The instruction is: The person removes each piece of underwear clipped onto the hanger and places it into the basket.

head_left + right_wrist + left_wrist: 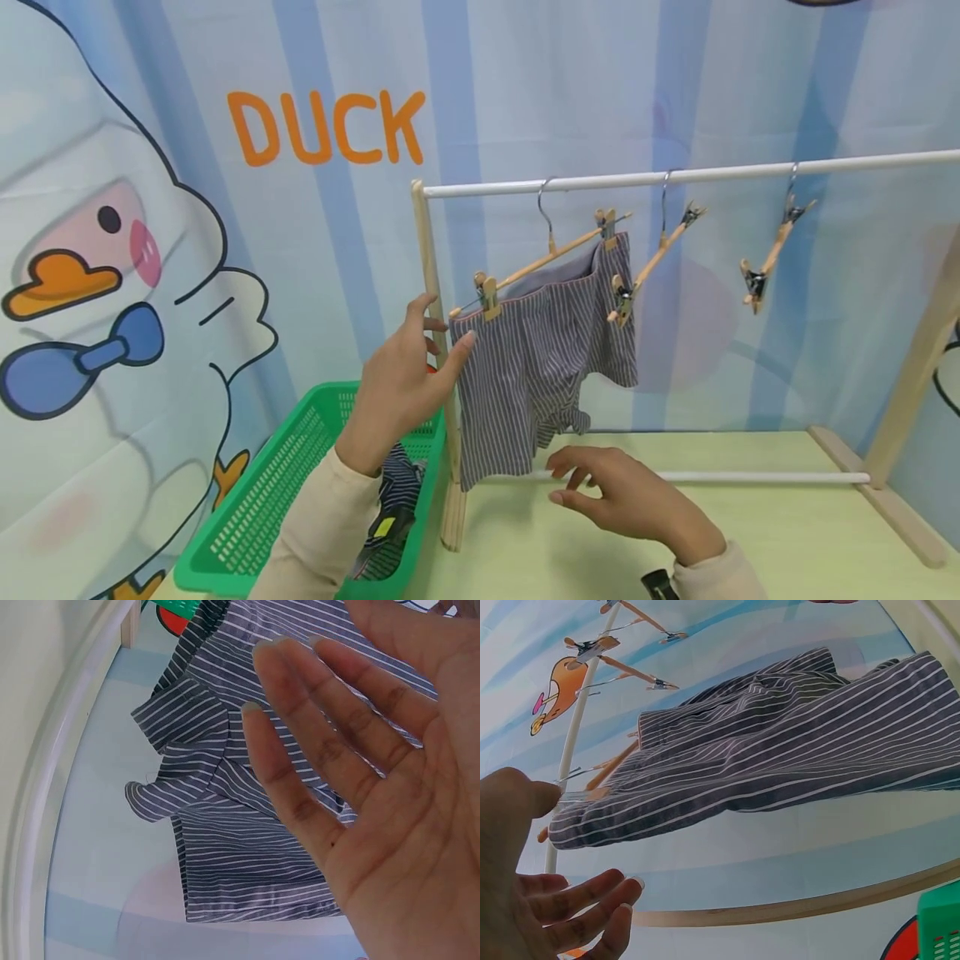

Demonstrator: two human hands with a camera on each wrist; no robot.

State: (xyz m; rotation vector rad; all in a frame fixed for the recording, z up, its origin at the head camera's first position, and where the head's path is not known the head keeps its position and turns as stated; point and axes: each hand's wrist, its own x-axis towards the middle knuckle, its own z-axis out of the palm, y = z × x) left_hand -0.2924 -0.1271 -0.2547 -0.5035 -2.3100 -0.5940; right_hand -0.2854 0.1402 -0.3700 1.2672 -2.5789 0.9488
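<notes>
Striped grey shorts (510, 367) hang by the waistband from two clips of a wooden hanger (551, 254). A fabric tie dangles at their middle, near the hem. My left hand (405, 383) is at the shorts' left upper corner, thumb close to the near clip (490, 297), fingers spread and loosely bent. In the left wrist view nothing lies between the thumb and fingers of that left hand (562, 892). Below the hem, on the right, my right hand (618, 496) hovers with relaxed fingers; the right wrist view shows its bare palm (405, 825) before the shorts (247, 847).
Two bare clip hangers (660, 250) hang farther right on the white rod (750, 171) of a wooden rack. A green basket (247, 500) with dark striped clothing (397, 492) stands at the left. Behind is a curtain (322, 242) printed with a duck.
</notes>
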